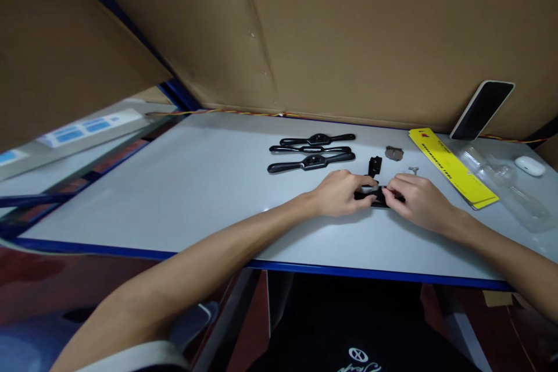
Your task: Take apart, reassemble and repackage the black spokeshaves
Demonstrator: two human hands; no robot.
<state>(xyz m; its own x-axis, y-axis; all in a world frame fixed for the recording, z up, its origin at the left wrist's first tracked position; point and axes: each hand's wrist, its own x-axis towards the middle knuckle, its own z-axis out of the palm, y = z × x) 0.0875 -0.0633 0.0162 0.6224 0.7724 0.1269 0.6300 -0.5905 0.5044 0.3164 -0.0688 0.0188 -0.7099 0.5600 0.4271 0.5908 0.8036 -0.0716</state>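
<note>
Both my hands are at a black tool body (380, 197) low on the white table. My left hand (344, 193) has its fingers closed round the tool's left part, near a small grey metal piece. The fingers of my right hand (418, 199) are closed at the tool's right side, hiding that end. Just behind the tool lie black small parts (374, 166). Farther back are thin brownish plates (394, 153) and small silver screws (413, 170). Several black two-handled tools (314, 161) lie side by side to the left.
Yellow printed cards (453, 168) and clear plastic packaging (523, 197) lie at the right. A phone (482, 110) leans on the cardboard wall (349, 40), with a white case (529, 166) nearby. The table's blue edge (349, 271) runs along the front.
</note>
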